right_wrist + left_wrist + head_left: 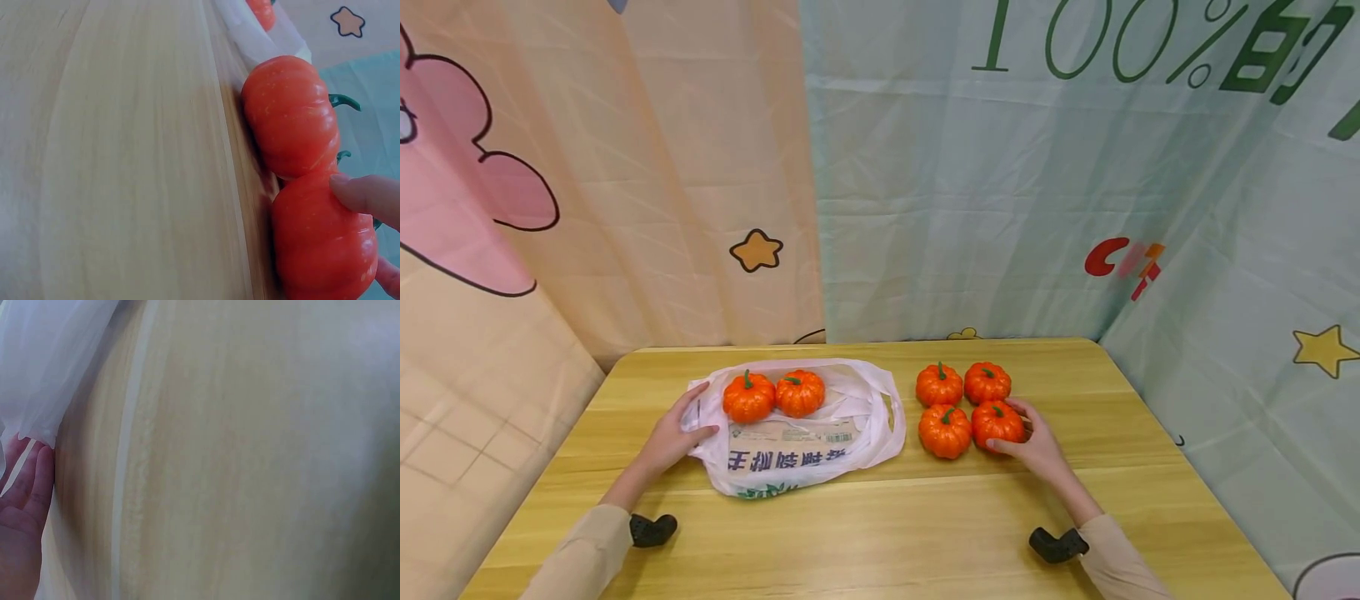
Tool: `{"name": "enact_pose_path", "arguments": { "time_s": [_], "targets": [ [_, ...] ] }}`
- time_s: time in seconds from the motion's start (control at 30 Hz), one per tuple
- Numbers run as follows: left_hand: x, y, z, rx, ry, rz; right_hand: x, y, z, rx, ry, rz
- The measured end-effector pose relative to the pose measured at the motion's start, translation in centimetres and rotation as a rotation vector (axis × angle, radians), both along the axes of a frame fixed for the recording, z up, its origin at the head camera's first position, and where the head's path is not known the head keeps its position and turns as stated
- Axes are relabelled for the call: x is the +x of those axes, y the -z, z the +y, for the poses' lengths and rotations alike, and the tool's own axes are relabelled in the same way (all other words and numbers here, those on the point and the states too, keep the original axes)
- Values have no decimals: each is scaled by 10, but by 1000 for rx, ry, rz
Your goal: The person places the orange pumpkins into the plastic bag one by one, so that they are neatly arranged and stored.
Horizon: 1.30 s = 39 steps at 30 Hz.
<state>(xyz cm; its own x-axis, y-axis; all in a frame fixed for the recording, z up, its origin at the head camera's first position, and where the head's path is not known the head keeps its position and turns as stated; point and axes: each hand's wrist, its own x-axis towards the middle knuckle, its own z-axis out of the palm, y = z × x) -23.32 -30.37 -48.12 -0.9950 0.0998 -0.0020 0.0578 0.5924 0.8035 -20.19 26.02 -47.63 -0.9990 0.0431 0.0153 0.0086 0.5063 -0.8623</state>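
A white plastic bag (872, 442) with printed lettering lies flat on the wooden table. On it sit two small orange pumpkins, one on the left (748, 398) and one on the right (800, 393), both with green stems. My left hand (670, 432) touches the bag's left edge, thumb and fingers spread; in the left wrist view the fingertips go under the plastic. Right of the bag, several more pumpkins stand in a close cluster. My right hand (1036, 440) grips the front right pumpkin (997, 423), thumb at its front and fingers at its far side.
In the cluster are a front left pumpkin (945, 432), a back left pumpkin (939, 384) and a back right pumpkin (987, 382). The wooden table (880, 542) runs back to a printed curtain (955, 208). Black straps sit on both wrists.
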Motion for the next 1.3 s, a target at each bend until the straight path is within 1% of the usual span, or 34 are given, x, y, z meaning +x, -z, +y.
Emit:
{"name": "enact_pose_path", "arguments": {
  "time_s": [0.23,0.43,0.63,0.73,0.97,1.13,1.23,1.3],
  "targets": [
    [0,1,-1,-8,-1,2,3,-1,-2,33,28,28],
    [-1,2,-2,-1,1,4,8,-6,-3,31,57,37],
    [-2,5,-4,14,11,50,10,-15,-5,11,91,107],
    [-3,5,-4,18,12,58,10,-20,-7,-5,100,129],
    [-4,5,-5,-1,9,49,13,-34,-17,-38,100,164],
    [-3,3,-5,-3,6,38,16,-45,-32,-66,79,177],
    [-3,2,-4,-4,4,28,16,-49,-45,-91,54,194],
    [-3,2,-4,-6,4,27,16,-47,-53,-104,39,216]
  ]
}}
